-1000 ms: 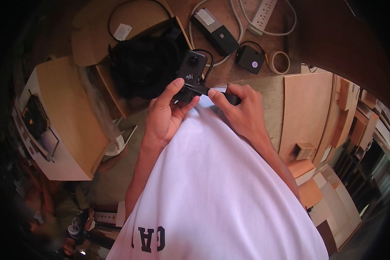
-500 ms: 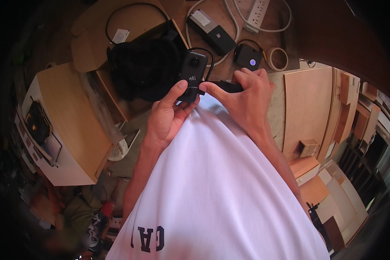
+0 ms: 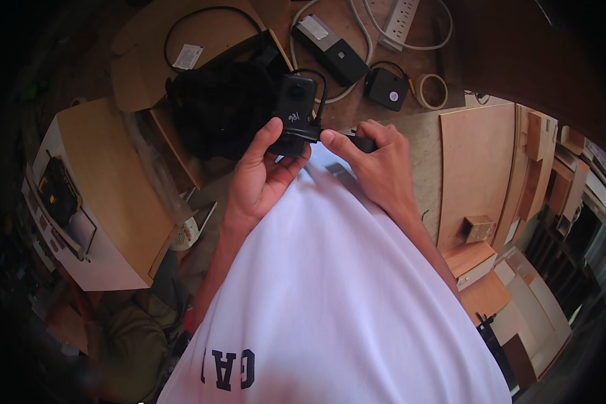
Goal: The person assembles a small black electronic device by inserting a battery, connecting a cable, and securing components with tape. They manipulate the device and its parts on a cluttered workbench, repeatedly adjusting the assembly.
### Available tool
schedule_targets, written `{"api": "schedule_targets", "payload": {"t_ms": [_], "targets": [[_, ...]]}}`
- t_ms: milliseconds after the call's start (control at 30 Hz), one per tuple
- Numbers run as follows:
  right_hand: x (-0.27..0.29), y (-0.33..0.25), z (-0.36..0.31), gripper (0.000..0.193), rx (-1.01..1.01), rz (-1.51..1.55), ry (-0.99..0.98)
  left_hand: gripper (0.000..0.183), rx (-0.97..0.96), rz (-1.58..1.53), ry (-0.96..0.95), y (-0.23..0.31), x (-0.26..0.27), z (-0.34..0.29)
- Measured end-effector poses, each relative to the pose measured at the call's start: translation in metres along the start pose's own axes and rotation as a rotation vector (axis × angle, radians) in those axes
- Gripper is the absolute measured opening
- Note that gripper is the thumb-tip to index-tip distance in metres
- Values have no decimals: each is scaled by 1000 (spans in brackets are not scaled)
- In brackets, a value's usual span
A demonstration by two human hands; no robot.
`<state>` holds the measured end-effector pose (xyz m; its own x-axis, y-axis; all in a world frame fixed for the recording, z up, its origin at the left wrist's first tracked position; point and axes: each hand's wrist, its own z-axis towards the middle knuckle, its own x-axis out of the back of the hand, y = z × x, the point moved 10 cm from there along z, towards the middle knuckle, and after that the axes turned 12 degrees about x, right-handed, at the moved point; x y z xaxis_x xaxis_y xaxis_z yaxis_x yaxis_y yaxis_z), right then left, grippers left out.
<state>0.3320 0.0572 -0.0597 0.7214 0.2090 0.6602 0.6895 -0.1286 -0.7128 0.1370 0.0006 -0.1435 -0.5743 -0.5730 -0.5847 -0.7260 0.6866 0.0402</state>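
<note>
Wooden floor [image 3: 357,108] carries a power strip [image 3: 398,19], tape roll [image 3: 431,90], black adapters [image 3: 330,48].

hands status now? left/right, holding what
Left hand: shut on the small black camera, thumb and fingers around its lower end.
Right hand: shut on a black cable plug at the camera's base.

Head camera looks steeply down, close over both hands.

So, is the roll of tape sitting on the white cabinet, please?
No, the tape lies on the wooden table beside a small black box.
</note>
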Motion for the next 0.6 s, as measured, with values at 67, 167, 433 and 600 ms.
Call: {"api": "schedule_targets", "payload": {"t_ms": [67,167,433,600], "targets": [[0,0,0,71,15,-17,7,50,2,-9,-3,0,0,-1],[-4,5,-2,72,-70,59,-44,51,17,-19,-25,0,-2,-2],[-27,9,0,67,-172,368,-194,49,110,-151,-214,-3,-4,-5],[-31,-4,7,57,-121,450,-302,50,199,-232,-340,-8,-8,-12]]}}
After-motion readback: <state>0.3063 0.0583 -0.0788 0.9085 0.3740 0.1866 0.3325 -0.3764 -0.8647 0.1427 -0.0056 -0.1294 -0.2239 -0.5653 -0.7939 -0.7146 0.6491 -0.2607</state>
